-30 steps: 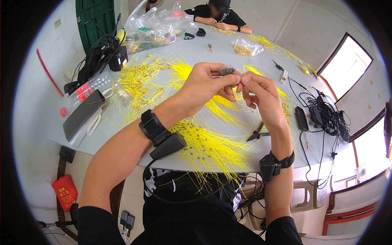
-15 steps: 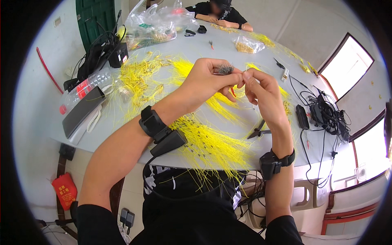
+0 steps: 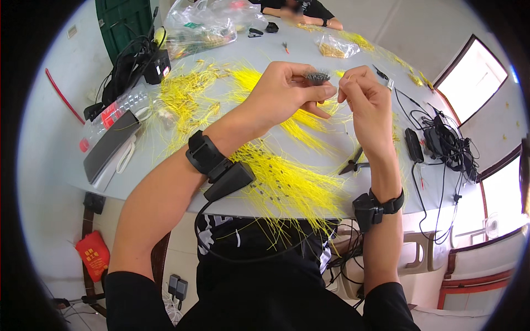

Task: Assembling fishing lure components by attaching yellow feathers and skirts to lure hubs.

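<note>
My left hand is closed around a dark grey bristly bundle, whose fine tips stick up above the thumb. A short gap to its right, the fingertips of my right hand are pinched together; whatever they hold is too thin to make out. Beneath both hands, yellow strands lie spread on the grey table. Closer to me, a fan of yellow strands dotted with small dark beads hangs over the table's front edge. Beside my right wrist rests a black-handled tool, partly hidden.
A yellow tangle, a plastic bottle and a dark box lie on the left. Clear bags stand behind them. Black cables clutter the right. Across the table, a person's arm rests near yellow strands.
My hands have moved apart, the right one going up and to the right. The bristly bundle has shifted slightly right and shows more of its tips. The red piece below my left hand is out of sight.
</note>
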{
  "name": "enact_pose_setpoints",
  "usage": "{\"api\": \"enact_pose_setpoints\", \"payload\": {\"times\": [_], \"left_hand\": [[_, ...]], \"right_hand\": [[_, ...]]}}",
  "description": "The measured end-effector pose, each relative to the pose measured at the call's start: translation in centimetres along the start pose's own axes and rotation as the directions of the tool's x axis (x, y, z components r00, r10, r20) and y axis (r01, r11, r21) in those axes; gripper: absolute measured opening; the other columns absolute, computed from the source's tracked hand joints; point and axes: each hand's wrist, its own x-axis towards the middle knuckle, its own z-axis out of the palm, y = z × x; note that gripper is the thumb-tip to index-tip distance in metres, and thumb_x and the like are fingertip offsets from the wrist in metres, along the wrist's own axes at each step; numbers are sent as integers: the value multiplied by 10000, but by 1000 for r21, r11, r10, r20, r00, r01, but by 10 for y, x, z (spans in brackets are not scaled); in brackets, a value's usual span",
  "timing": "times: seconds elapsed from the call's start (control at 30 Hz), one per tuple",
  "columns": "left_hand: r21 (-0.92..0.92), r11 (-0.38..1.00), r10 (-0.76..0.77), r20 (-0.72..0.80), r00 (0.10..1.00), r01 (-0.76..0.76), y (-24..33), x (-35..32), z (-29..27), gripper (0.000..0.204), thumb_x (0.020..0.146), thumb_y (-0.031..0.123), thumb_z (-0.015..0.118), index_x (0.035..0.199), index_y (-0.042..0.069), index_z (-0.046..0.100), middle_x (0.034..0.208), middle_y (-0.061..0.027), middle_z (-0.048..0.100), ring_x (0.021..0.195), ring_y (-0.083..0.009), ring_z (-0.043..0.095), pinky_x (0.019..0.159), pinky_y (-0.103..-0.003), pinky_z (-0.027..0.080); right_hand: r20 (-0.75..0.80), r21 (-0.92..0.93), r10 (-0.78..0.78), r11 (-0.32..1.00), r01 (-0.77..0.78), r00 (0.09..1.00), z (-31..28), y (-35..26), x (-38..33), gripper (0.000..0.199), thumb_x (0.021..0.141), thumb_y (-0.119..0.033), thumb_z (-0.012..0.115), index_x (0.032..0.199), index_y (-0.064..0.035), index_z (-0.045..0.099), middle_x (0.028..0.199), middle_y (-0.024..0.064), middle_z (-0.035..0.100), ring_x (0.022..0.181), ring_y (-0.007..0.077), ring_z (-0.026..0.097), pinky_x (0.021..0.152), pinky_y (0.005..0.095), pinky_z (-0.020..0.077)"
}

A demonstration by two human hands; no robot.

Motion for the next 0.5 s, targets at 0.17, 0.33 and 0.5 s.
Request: {"api": "enact_pose_setpoints", "payload": {"times": [0.17, 0.33, 0.5], "left_hand": [[-2, 1000, 8, 5, 1000, -8, 0, -1, 0, 281, 971, 167, 779, 1144, -49, 732, 1038, -97, 741, 855, -150, 744, 851, -308, 649], [19, 1000, 7, -25, 1000, -7, 3, -1, 0, 248, 965, 157, 782, 1118, -33, 738, 983, -60, 724, 818, -129, 733, 863, -333, 655], [67, 998, -3, -71, 997, 8, -5, 7, -20, 232, 961, 173, 788, 1075, -25, 744, 886, -18, 689, 745, -99, 691, 855, -333, 657]], "right_hand": [[-74, -73, -59, 996, 53, 996, 0, -2, 0, 265, 925, -132, 658, 717, 30, 680, 980, 69, 603, 886, 150, 557, 762, 300, 414], [-122, -101, -76, 993, 64, 990, -4, 3, 1, 266, 943, -146, 658, 735, 16, 687, 961, 48, 601, 825, 114, 541, 721, 277, 398], [-399, -10, 38, 999, -45, 916, -49, 22, 15, 218, 1027, -208, 616, 926, -54, 733, 735, -62, 523, 647, 54, 458, 581, 241, 340]]}}
